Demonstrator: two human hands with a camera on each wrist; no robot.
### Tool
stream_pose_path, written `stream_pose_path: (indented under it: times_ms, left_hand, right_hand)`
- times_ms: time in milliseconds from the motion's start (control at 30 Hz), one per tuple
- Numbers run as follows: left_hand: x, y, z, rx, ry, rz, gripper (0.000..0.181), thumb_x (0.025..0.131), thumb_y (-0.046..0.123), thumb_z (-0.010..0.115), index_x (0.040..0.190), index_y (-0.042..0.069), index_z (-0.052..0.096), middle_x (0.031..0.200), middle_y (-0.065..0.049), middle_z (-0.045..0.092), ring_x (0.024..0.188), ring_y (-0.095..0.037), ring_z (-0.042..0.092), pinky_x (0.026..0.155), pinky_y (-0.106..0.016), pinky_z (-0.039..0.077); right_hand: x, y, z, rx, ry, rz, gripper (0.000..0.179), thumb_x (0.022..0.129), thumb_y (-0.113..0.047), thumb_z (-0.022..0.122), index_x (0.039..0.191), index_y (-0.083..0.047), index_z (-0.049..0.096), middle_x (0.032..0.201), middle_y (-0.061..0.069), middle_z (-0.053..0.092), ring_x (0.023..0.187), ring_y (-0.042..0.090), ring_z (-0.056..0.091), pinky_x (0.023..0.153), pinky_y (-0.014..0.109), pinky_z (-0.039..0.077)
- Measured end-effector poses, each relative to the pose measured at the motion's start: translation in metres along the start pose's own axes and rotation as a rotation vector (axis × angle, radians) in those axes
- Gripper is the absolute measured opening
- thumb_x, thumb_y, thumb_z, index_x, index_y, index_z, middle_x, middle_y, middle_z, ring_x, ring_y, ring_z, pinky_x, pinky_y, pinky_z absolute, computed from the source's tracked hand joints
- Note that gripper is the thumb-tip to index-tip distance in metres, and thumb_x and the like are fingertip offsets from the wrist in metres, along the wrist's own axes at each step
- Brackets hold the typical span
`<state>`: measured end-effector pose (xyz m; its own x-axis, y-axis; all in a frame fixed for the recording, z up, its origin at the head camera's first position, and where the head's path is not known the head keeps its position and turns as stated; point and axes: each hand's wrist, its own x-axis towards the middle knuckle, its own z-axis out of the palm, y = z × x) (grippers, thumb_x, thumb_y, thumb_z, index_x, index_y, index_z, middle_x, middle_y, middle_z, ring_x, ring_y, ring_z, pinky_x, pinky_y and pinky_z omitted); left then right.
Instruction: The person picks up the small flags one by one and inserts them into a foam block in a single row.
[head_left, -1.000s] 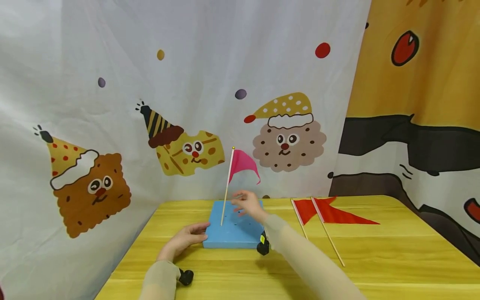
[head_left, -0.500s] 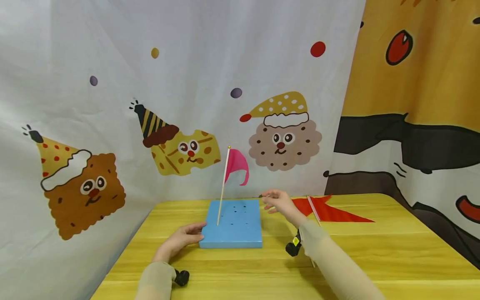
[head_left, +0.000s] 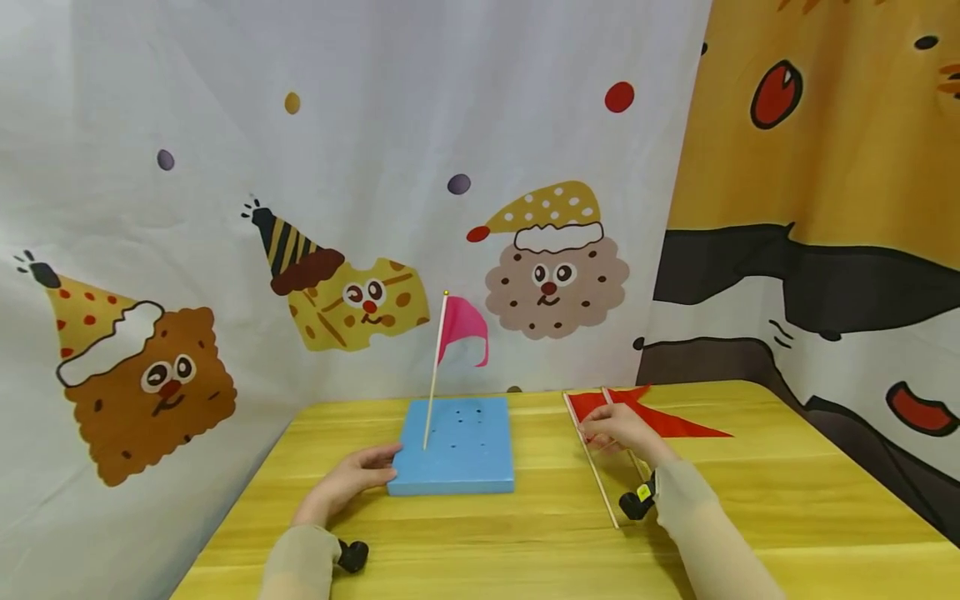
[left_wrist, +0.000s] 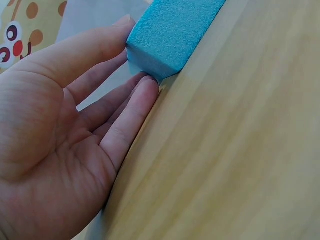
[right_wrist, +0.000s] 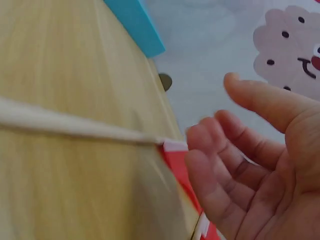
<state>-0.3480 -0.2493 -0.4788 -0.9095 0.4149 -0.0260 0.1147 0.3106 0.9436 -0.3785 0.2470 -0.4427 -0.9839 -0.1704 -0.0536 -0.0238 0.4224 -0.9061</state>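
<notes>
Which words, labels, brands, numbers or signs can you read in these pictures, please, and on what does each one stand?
None can be read: the blue block, pink flag and red flags show no lettering.
The yellow patch on the black device at the right sleeve is too small to tell whether it bears any.
No words show on the backdrop.

There is one pink flag, there are two red flags, and each has one wooden stick, making three sticks; one blue block; one left hand and one right hand; two black wrist devices; one table; three cartoon snack figures; three party hats; two purple dots
</notes>
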Motion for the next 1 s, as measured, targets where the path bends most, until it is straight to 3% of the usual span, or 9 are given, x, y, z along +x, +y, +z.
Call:
stream_pose_path:
  times_ms: [233, 400, 567, 767, 1000]
  left_hand:
    - [0.001, 0.002, -0.002, -0.022, -0.017, -0.016, 0.059, 0.095, 0.024, 0.066, 0.146, 0.005, 0.044, 0.149, -0.020, 0.039, 0.133, -0.040, 0.039, 0.104, -0.047, 0.040]
    - [-0.001, 0.001, 0.000, -0.027, -0.015, -0.005, 0.059, 0.095, 0.022, 0.065, 0.146, 0.002, 0.043, 0.148, -0.023, 0.039, 0.129, -0.039, 0.042, 0.101, -0.047, 0.042]
    - [-0.001, 0.002, 0.000, -0.025, -0.023, 0.002, 0.059, 0.096, 0.021, 0.064, 0.146, 0.001, 0.042, 0.147, -0.023, 0.039, 0.128, -0.039, 0.043, 0.101, -0.047, 0.042]
    - [0.000, 0.001, 0.000, -0.030, -0.023, -0.010, 0.059, 0.096, 0.022, 0.064, 0.146, 0.002, 0.042, 0.148, -0.024, 0.038, 0.128, -0.038, 0.044, 0.101, -0.044, 0.043]
    - [-0.001, 0.002, 0.000, -0.053, -0.037, -0.006, 0.060, 0.096, 0.021, 0.064, 0.147, 0.000, 0.040, 0.149, -0.026, 0.035, 0.128, -0.039, 0.045, 0.101, -0.043, 0.044]
  right_hand:
    - [-0.007, 0.019, 0.001, 0.009, 0.003, 0.038, 0.023, 0.089, -0.011, 0.070, 0.101, 0.008, 0.068, 0.074, 0.010, 0.065, 0.059, 0.019, 0.061, 0.058, 0.035, 0.058]
    - [-0.008, 0.022, 0.004, 0.030, 0.056, 0.110, 0.022, 0.087, -0.013, 0.073, 0.097, 0.005, 0.068, 0.074, 0.010, 0.066, 0.058, 0.020, 0.064, 0.057, 0.035, 0.058]
    - [-0.009, 0.023, 0.005, 0.017, 0.057, 0.132, 0.022, 0.086, -0.014, 0.074, 0.096, 0.005, 0.067, 0.073, 0.010, 0.065, 0.057, 0.018, 0.064, 0.055, 0.033, 0.057]
    - [-0.009, 0.020, 0.010, -0.112, 0.082, 0.129, 0.018, 0.078, -0.015, 0.081, 0.076, -0.001, 0.069, 0.063, 0.006, 0.061, 0.050, 0.016, 0.058, 0.050, 0.032, 0.055]
    - [-0.010, 0.019, 0.017, -0.257, 0.109, 0.141, 0.035, 0.069, -0.019, 0.088, 0.054, -0.008, 0.059, 0.048, 0.002, 0.048, 0.041, 0.014, 0.046, 0.042, 0.028, 0.049]
